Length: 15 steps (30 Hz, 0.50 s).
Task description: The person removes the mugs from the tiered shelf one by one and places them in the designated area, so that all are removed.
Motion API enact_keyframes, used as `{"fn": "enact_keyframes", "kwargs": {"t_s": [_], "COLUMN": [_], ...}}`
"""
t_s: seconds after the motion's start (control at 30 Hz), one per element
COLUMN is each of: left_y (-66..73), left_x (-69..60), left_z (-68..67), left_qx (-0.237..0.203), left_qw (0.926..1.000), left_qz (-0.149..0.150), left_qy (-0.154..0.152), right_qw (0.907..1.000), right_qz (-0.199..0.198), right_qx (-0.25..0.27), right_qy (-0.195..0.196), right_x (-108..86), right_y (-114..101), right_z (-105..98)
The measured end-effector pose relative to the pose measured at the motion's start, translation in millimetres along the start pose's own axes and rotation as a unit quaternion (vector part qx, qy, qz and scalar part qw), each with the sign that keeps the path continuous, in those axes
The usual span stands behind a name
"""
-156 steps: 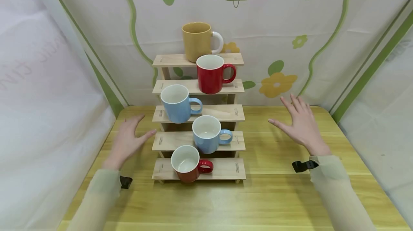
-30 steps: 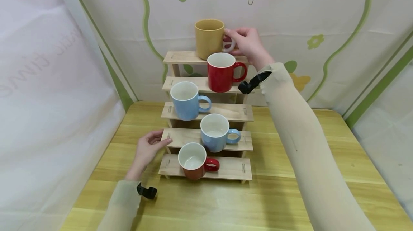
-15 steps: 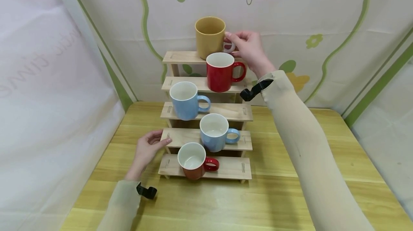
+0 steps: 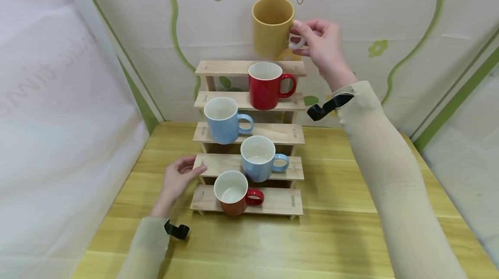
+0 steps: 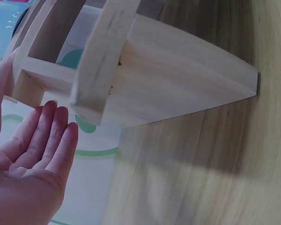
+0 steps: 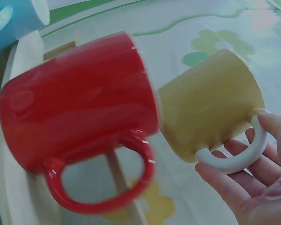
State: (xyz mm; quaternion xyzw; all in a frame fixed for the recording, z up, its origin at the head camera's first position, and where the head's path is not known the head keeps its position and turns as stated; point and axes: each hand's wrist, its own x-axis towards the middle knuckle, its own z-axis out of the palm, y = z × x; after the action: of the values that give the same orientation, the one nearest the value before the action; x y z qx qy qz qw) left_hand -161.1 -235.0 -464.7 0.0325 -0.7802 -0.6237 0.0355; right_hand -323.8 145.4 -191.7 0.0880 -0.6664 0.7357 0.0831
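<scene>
Above the top shelf of the wooden rack [image 4: 218, 69], my right hand [image 4: 325, 47] pinches the white handle [image 6: 239, 161] of the yellow mug [image 4: 271, 32], which is upright and off the shelf. My left hand [image 4: 177, 181] holds the left end of the second-lowest shelf, thumb on top and fingers by its edge. In the left wrist view, the fingers [image 5: 51, 140] are bent loosely beside the wood. A red mug [image 4: 265, 88] stands on the shelf below the top one.
Lower on the rack stand a light blue mug [image 4: 223, 123], another blue mug [image 4: 257, 162] and, on the bottom shelf, a red-brown mug [image 4: 231, 199]. The rack is on a wooden table [image 4: 249, 244]. Patterned cloth [image 4: 351, 14] hangs close behind and white cloth at both sides.
The yellow mug has risen off the top shelf and moved right, its handle in my right hand. My left hand has stayed at the rack over the last second.
</scene>
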Motion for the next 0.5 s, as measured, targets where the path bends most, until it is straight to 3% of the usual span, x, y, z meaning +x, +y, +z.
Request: {"fn": "enact_keyframes", "kwargs": {"t_s": [0.5], "left_y": [-2.1], "left_x": [-0.6], "left_z": [-3.8], "left_qx": [-0.005], "left_qw": [0.9998], "left_qz": [0.003], "left_qy": [0.019], "right_qw": [0.9994], "right_qz": [-0.03], "right_qx": [0.02], "right_qy": [-0.003], "right_x": [-37.4], "right_y": [-16.2], "right_z": [-56.5]}}
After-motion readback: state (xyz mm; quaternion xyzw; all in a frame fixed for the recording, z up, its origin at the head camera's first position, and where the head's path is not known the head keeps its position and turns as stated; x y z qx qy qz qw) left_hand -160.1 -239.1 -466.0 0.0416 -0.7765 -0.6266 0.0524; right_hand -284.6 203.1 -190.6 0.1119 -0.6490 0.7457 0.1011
